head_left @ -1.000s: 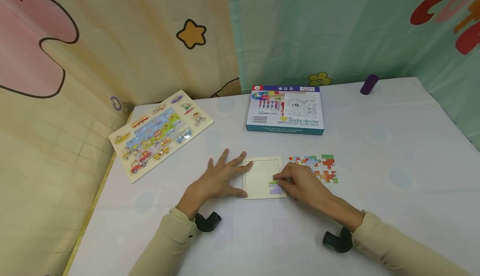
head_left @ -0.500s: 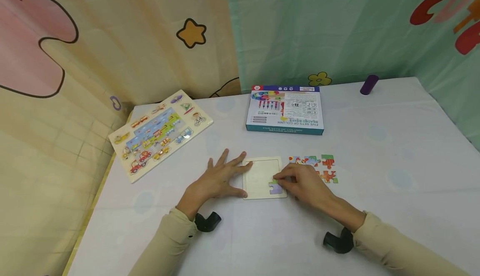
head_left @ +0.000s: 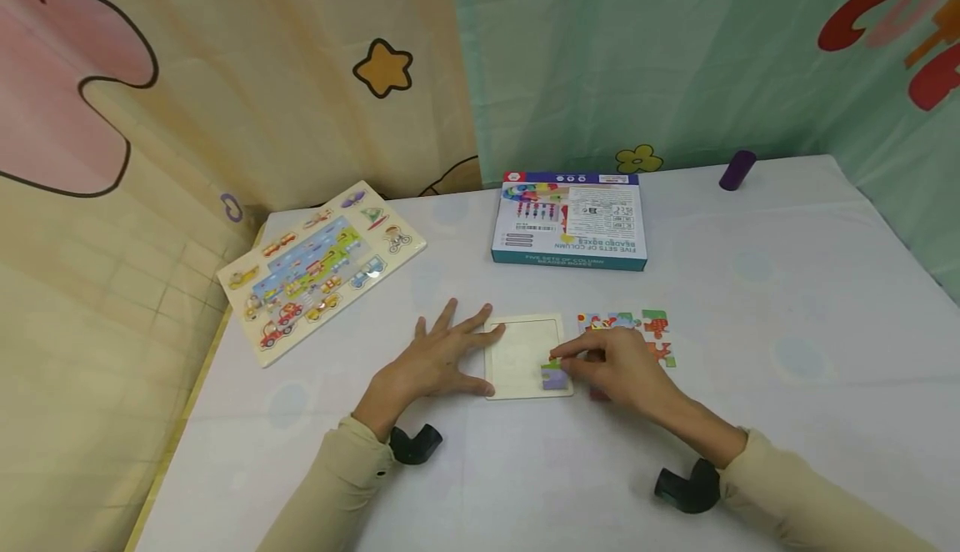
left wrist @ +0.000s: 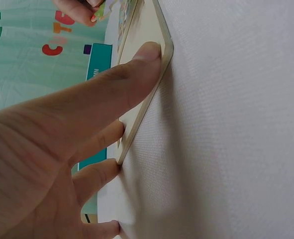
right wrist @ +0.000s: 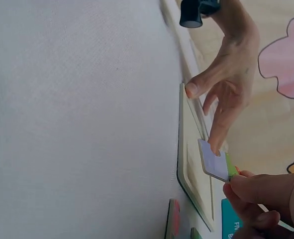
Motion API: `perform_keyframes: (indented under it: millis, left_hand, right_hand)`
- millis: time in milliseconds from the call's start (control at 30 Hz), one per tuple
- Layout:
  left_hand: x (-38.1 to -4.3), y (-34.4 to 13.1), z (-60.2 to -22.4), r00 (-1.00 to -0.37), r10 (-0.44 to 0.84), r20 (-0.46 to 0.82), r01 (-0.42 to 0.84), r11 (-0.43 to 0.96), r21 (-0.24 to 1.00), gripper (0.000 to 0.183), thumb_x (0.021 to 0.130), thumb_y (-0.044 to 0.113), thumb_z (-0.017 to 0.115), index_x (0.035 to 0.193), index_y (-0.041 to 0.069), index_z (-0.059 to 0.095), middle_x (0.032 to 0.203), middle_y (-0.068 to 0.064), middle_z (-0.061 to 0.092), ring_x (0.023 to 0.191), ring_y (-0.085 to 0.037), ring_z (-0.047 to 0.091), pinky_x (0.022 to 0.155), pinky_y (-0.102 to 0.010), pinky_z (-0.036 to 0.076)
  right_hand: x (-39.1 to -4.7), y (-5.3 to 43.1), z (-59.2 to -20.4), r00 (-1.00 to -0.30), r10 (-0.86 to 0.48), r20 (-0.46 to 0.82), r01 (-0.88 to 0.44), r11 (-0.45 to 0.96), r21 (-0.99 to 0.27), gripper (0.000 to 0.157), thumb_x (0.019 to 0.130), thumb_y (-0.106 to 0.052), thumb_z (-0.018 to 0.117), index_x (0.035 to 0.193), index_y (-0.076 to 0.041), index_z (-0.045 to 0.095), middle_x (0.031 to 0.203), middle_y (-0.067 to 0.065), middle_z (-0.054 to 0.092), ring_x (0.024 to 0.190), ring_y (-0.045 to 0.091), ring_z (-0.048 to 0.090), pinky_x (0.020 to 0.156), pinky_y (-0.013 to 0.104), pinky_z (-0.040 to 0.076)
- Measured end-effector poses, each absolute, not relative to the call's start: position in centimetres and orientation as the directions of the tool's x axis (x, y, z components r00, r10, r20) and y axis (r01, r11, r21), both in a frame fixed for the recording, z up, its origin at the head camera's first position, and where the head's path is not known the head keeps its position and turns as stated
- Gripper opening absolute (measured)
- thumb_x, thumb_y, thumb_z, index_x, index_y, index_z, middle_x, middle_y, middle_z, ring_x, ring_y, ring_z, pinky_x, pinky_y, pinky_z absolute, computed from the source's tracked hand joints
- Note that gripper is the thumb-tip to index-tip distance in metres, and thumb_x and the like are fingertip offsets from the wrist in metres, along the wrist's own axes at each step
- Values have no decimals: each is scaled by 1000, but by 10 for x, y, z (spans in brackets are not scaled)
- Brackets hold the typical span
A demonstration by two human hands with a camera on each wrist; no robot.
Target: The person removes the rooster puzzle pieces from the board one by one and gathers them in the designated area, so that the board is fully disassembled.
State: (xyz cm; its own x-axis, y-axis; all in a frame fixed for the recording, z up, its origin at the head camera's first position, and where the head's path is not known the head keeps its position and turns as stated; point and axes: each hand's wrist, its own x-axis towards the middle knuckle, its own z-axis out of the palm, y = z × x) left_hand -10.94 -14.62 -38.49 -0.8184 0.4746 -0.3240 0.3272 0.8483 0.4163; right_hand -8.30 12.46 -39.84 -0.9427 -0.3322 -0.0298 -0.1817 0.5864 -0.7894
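Between thumb and fingers, my right hand (head_left: 626, 368) pinches a purple and green jigsaw piece (head_left: 554, 378) over the right side of a pale wooden puzzle tray (head_left: 516, 360). In the right wrist view the piece (right wrist: 214, 162) is tilted and appears lifted off the tray floor. My left hand (head_left: 431, 362) is spread at the tray's left side, with its thumb (left wrist: 147, 52) on the rim and other fingertips at the edge. Several colourful loose jigsaw pieces (head_left: 656, 324) lie right of the tray, partly hidden behind my right hand.
Behind the tray lies a teal and white box (head_left: 570, 223). A vehicle picture board (head_left: 322, 273) sits at the back left, angled. A purple cylinder (head_left: 738, 170) rests near the table's far edge. Patterned curtains (head_left: 645, 52) hang behind.
My right hand has shifted slightly right with the jigsaw piece, which now looks raised from the tray. A reddish piece beneath that hand has come into view. My left hand stays put.
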Motion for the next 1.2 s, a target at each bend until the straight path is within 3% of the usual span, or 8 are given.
perform_keyframes:
  millis: [200, 333, 600, 933, 1200]
  left_hand:
    - [-109, -146, -386, -821, 473, -319, 326, 848, 418, 86, 74, 43, 84, 148, 28, 44, 162, 5, 19, 149, -38, -5, 109, -72, 0]
    - [-109, -146, -385, -822, 471, -320, 326, 850, 413, 86, 73, 42, 84, 148, 28, 44, 162, 4, 19, 149, -38, -4, 109, -72, 0]
    - [-109, -147, -385, -821, 472, -322, 331, 853, 404, 87, 73, 43, 84, 149, 27, 44, 162, 3, 19, 149, -39, -4, 109, -73, 1]
    - [-109, -147, -385, -822, 469, -323, 323, 851, 415, 86, 73, 42, 84, 148, 28, 45, 162, 4, 19, 149, -38, -4, 109, -72, 0]
    - [-110, -145, -386, -820, 468, -331, 323, 854, 408, 87, 73, 42, 84, 149, 29, 43, 163, 5, 18, 149, -37, -5, 110, -71, 0]
  right_hand:
    - [-79, 153, -393, -952, -299, -67, -126, 581, -804, 15, 86, -11, 75, 98, -18, 80, 83, -5, 68, 67, 14, 50, 51, 22, 40]
    - [-75, 178, -392, -965, -250, -85, -88, 607, -790, 15, 86, -13, 75, 99, -17, 80, 83, -2, 68, 65, 12, 48, 50, 21, 37]
    - [-69, 223, -389, -976, -160, -148, -3, 690, -723, 19, 89, -21, 73, 106, -16, 78, 103, 5, 71, 72, 14, 46, 53, 24, 36]
    - [-67, 240, -392, -970, -148, -193, 30, 715, -699, 19, 89, -23, 72, 105, -14, 79, 103, 6, 73, 75, 13, 46, 57, 23, 36]
    - [-62, 236, -399, -982, -114, -148, 12, 752, -659, 14, 86, -17, 75, 98, -14, 80, 96, 4, 73, 72, 12, 47, 54, 22, 36]
